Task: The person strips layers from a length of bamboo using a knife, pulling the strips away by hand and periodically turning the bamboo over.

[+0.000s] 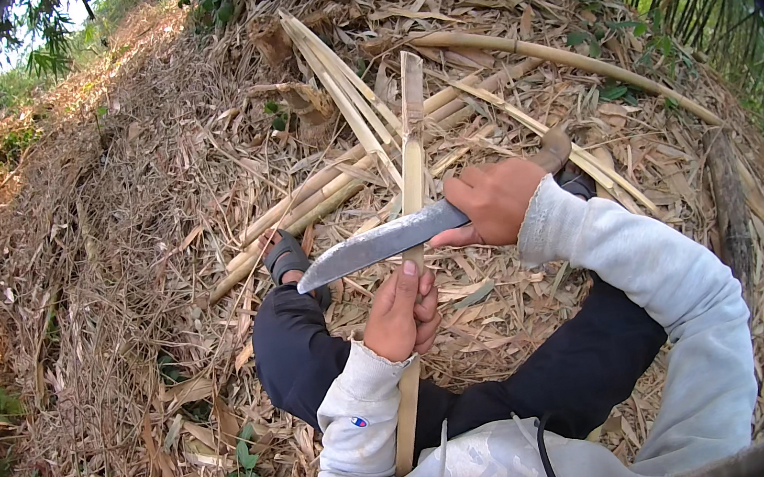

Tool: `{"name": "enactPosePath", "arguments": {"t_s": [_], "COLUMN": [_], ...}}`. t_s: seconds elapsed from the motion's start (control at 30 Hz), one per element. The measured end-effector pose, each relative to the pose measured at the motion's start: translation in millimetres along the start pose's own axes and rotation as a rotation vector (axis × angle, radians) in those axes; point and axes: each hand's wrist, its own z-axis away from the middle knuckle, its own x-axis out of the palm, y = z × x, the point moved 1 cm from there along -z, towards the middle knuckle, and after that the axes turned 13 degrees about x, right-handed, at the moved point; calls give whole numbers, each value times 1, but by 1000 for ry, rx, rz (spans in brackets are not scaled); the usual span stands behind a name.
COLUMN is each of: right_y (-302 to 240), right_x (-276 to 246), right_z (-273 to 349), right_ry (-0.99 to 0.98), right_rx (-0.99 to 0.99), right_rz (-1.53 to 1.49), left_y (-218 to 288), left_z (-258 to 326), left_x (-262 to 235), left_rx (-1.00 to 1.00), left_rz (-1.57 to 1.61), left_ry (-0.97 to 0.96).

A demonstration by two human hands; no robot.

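My left hand [401, 311] is closed round a long split bamboo strip [415, 171], thumb up along it. The strip runs from my lap, where its lower end lies by my left sleeve, away from me to a cut end above the poles. In my right hand [496, 201] is a machete [373, 243] with a broad grey blade and a curved wooden handle [554, 150]. Its blade lies across the strip just beyond my left thumb, tip pointing left. Whether the edge bites into the bamboo cannot be made out.
Several pale split strips [334, 81] lean beyond the held one. Bamboo poles [305, 205] lie crosswise on dry leaf litter, and a long curved pole [572, 69] rests farther back. Cut stumps [302, 104] stand ahead. My sandalled left foot [285, 259] is near the poles.
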Motion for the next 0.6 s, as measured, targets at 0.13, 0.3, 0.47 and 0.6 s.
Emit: {"name": "enactPosePath", "arguments": {"t_s": [0.13,0.3,0.47,0.6], "right_y": [56,-6,42,27], "right_x": [-10,-4,2,11], "right_z": [-39,-1,-34,-17], "right_ry": [-16,-165,-52,-211], "right_rx": [449,-44,174,133], "right_rz": [-123,54,-219,-163], "left_y": [-6,-6,-7,-13], "left_z": [-1,-5,-2,-3], "left_x": [1,-1,-2,-6], "left_rx": [9,4,22,14], "left_rz": [-7,0,-89,-150], "left_ry": [-11,-1,32,106]}}
